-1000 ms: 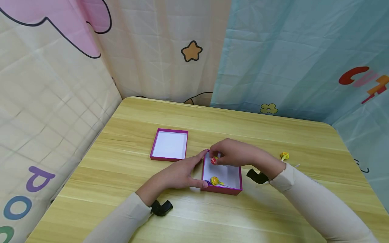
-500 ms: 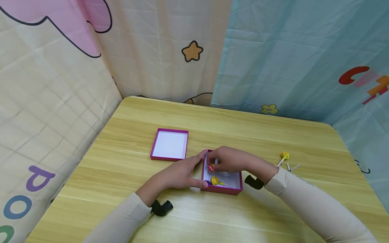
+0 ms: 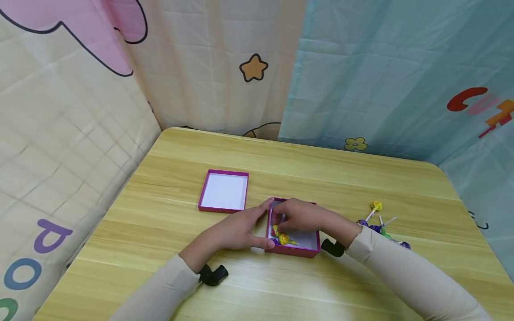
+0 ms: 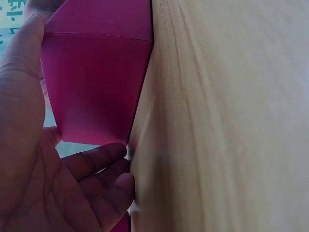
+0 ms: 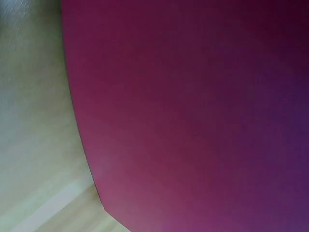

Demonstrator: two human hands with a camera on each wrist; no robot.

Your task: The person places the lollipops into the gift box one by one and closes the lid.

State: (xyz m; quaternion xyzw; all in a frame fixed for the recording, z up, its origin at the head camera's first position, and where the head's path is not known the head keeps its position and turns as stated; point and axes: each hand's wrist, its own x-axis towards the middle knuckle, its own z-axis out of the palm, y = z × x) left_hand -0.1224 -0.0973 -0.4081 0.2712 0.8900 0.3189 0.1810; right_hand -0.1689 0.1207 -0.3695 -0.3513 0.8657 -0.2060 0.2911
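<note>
An open magenta box [image 3: 295, 252] with a white inside stands on the table. At its left wall my left hand [image 3: 237, 229] steadies it, thumb at the near corner and a finger at the far corner; the left wrist view shows this hand [image 4: 43, 179] against the box's outer wall [image 4: 96, 87]. My right hand [image 3: 299, 216] reaches down into the box, fingertips on a red-and-yellow lollipop [image 3: 275, 231]. Beside it lie a yellow lollipop [image 3: 283, 239] and a purple one [image 3: 275, 241], partly behind the left thumb. Only the box wall [image 5: 183, 116] fills the right wrist view.
The box's lid [image 3: 224, 191], inside upward, lies behind and left of the box. To the right, a yellow lollipop [image 3: 376, 205] and several purple and green ones [image 3: 375, 228] lie partly behind the right sleeve. Curtains hang beyond the table's back edge.
My right hand has moved down and toward the near left of the box, bringing the red-and-yellow lollipop next to the yellow one. The left hand and the box stay in place.
</note>
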